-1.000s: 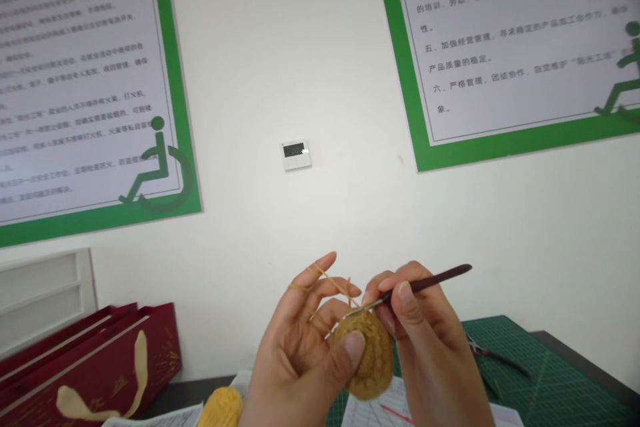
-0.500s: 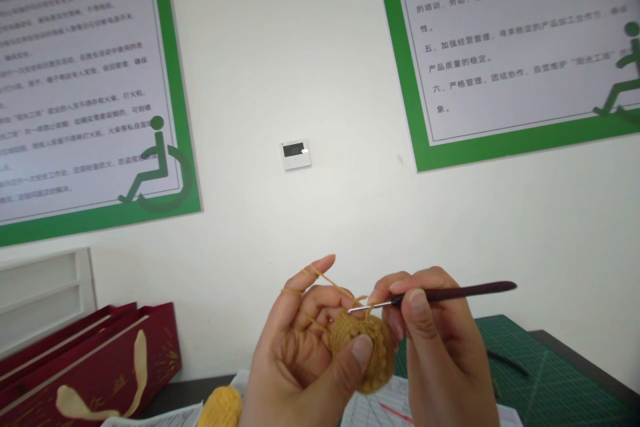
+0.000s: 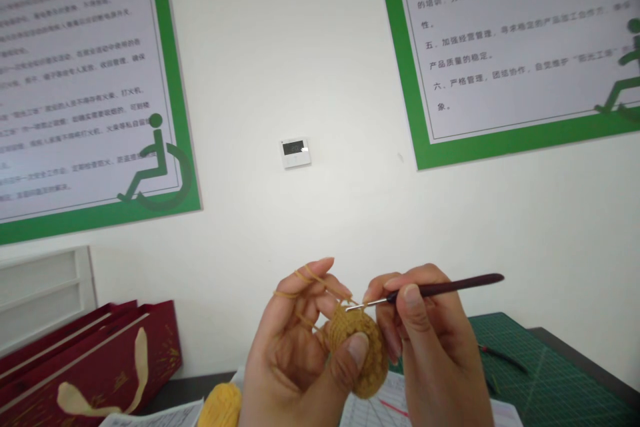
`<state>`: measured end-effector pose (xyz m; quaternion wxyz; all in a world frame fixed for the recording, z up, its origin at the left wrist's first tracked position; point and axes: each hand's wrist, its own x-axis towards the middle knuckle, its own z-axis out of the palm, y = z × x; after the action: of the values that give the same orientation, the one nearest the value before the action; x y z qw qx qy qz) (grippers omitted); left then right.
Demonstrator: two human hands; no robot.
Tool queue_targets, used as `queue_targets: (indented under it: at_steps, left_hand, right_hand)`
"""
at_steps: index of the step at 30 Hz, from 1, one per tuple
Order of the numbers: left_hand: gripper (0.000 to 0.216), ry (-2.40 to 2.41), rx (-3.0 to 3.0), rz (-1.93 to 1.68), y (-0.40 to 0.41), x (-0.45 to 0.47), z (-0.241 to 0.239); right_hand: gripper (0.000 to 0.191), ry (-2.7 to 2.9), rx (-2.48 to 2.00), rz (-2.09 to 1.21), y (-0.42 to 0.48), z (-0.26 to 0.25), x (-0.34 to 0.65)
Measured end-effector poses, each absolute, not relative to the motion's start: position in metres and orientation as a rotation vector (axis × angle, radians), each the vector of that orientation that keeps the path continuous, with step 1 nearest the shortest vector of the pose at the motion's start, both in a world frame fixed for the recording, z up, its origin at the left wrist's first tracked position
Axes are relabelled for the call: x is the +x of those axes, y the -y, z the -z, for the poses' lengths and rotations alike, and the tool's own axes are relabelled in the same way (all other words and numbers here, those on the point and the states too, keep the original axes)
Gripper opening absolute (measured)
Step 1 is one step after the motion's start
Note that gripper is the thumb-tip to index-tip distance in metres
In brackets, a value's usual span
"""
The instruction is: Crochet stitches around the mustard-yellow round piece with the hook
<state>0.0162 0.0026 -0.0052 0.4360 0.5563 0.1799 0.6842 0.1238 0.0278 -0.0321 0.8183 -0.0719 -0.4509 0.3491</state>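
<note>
My left hand (image 3: 305, 353) pinches a round mustard-brown crochet piece (image 3: 367, 367) between its thumb and fingers. Strands of matching yarn (image 3: 286, 294) loop around the raised left index finger and run down to the top of the piece. In my right hand (image 3: 430, 340) is a crochet hook (image 3: 450, 287) with a dark maroon handle, held near its metal shaft. The hook's silver tip lies at the upper edge of the piece, with a loop of yarn on the shaft. Below, beside my left wrist, sits a ball of yellow yarn (image 3: 220, 405).
Dark red gift bags (image 3: 100, 367) with cream ribbon handles stand at the left. A green cutting mat (image 3: 545, 373) on the right carries a dark slender tool (image 3: 505, 357). Printed papers (image 3: 373, 407) lie under my hands. A thermostat (image 3: 295, 153) and green-framed posters (image 3: 423, 153) are on the wall.
My right hand and the hook have shifted slightly left and the handle sits a little higher. The crochet piece has moved slightly left in my left hand, and the raised index finger is bent more.
</note>
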Motion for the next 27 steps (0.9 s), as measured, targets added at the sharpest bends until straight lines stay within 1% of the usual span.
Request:
queue_targets:
  at_steps: [9,15,19,24,27]
  left_hand:
    - [0.063,-0.464,1.352,-1.582,0.002,0.015,0.0]
    - [0.06,-0.496,1.368,-1.65,0.001,0.015,0.0]
    - [0.06,-0.527,1.376,-1.687,0.002,0.016,-0.002]
    - [0.065,-0.53,1.367,-1.668,0.004,0.016,-0.002]
    - [0.07,-0.526,1.35,-1.657,0.004,0.015,-0.002]
  right_hand:
    - [0.016,0.96,-0.122,-0.709,-0.024,0.03,0.122]
    - [0.017,0.954,-0.132,-0.67,-0.021,0.028,0.125]
    - [0.02,0.939,-0.154,-0.662,-0.018,0.026,0.129]
    - [0.012,0.928,-0.164,-0.471,-0.012,0.026,0.126]
    - [0.012,0.951,-0.132,-0.444,-0.01,0.028,0.123]
